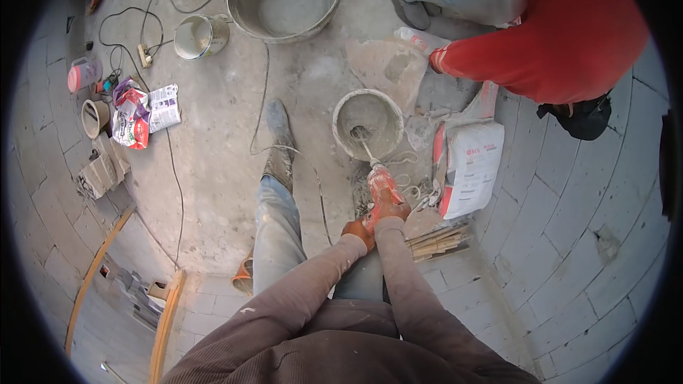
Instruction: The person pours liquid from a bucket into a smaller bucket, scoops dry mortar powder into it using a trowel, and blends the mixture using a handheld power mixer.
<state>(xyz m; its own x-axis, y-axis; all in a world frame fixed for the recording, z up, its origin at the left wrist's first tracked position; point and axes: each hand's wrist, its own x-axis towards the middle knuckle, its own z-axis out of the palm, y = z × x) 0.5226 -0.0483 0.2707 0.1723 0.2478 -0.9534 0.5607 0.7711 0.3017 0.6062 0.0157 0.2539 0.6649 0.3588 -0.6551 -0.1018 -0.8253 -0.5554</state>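
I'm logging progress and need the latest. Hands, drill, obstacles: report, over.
Left hand and right hand gripping red drill. Whisk inside bucket. Possible snag: cord on floor near left boot.

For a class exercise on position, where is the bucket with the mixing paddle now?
In the head view, the bucket stands slightly right of centre on the floor, beyond the red power tool and left of the red-and-white bag.
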